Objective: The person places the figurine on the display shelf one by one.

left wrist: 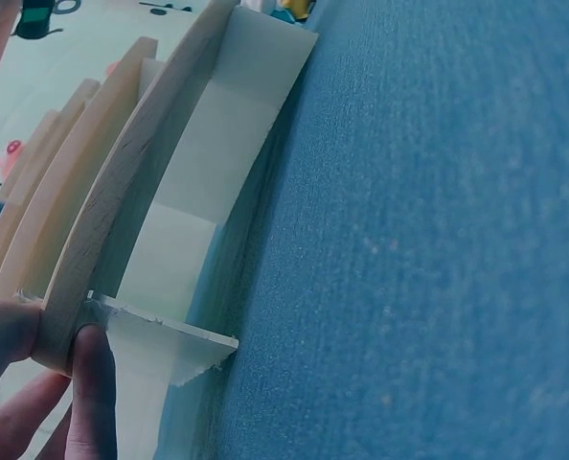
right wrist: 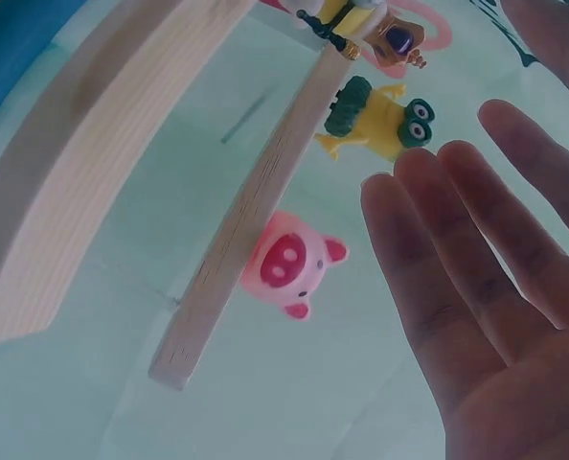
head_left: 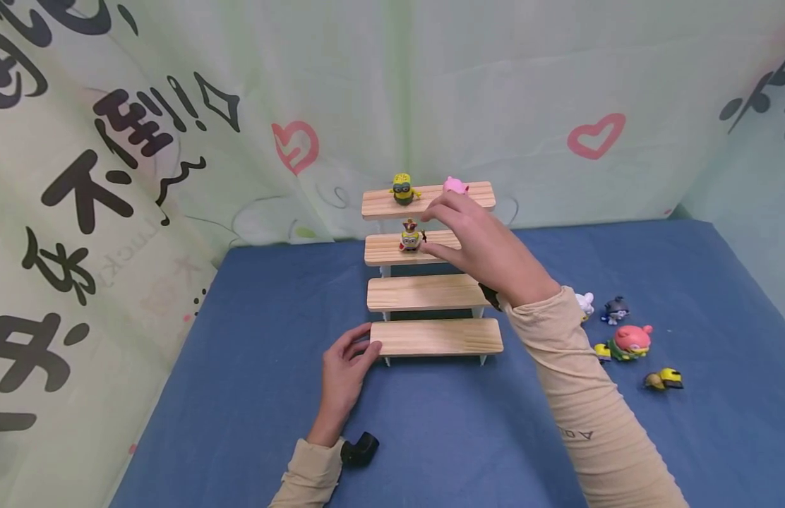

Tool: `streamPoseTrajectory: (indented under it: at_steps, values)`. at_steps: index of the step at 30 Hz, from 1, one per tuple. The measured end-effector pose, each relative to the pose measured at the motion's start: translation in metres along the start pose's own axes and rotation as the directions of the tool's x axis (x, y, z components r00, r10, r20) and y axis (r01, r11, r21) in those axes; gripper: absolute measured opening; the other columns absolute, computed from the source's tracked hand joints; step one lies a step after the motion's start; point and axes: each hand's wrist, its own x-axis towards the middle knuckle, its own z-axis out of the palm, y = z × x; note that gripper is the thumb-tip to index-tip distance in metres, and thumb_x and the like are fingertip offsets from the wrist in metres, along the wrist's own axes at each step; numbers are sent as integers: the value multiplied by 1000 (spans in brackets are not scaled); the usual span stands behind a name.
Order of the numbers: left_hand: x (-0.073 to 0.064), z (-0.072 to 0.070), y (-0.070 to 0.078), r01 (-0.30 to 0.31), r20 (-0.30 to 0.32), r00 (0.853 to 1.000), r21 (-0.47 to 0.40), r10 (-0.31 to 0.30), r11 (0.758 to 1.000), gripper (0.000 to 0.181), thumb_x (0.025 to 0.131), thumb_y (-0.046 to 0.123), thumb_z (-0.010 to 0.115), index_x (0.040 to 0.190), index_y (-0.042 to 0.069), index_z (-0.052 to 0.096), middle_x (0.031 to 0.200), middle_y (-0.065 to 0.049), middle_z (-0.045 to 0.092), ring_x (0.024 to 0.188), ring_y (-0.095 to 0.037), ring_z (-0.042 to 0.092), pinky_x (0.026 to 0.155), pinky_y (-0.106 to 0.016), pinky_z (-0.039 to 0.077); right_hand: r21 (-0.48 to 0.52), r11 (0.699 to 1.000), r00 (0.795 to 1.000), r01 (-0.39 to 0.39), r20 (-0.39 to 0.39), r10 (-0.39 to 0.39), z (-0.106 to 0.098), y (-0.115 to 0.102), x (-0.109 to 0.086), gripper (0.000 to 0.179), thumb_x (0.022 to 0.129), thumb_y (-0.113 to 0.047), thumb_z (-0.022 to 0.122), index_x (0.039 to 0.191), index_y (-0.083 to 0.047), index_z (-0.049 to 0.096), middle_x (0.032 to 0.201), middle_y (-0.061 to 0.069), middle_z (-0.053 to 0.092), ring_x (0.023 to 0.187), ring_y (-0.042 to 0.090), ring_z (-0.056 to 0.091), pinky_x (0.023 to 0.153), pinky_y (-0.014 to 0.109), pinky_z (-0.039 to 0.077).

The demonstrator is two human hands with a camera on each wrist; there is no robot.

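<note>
A stepped display stand has several light wooden boards; my left hand [head_left: 344, 374] pinches the left end of its lowest board [head_left: 437, 337]. In the left wrist view, fingertips [left wrist: 93, 383] lie against that board's end. My right hand [head_left: 478, 247] is spread beside a crowned minion figurine [head_left: 409, 236], which stands on the second board from the top. Its fingers [right wrist: 409, 249] look apart from the figurines in the right wrist view. The top board carries a yellow minion figurine [head_left: 402, 189] with goggles and a pink pig figurine [right wrist: 289, 264], partly hidden by my hand in the head view.
On the blue tablecloth [head_left: 253, 395] to the right lie several more figurines: a pink-hooded one [head_left: 630, 342], a dark grey one [head_left: 615, 310], a white one [head_left: 584, 305] and a yellow-and-black one [head_left: 664, 379]. A pale printed curtain [head_left: 494, 92] hangs behind the stand.
</note>
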Motion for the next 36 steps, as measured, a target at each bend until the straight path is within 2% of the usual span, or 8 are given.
streamPoseTrajectory:
  at_steps: [14,22,36]
  values:
    - [0,0,0,-4,3,1000,8,4,1000,41,90,11,74,128,0,63,124,-19,66,100,-27,70,80,-22,57,-26,998,998,-55,28,56,-7,8,-18,40,83,-12,82,117,0,65,119,15,61,114,30,58,97,45,50]
    - [-1,0,1,-5,1,1000,18,5,1000,41,90,12,74,128,1,64,123,-18,66,100,-26,70,80,-25,58,-25,999,999,-40,-2,40,-7,15,-32,37,83,-12,81,113,2,65,115,16,63,107,30,59,90,45,51]
    - [-2,0,1,6,-3,1000,14,-6,1000,41,89,11,75,128,3,65,123,-16,67,99,-26,71,80,-23,58,-103,993,998,-61,-3,61,-12,23,-59,40,79,-12,85,112,1,65,109,14,62,98,27,60,84,43,53]
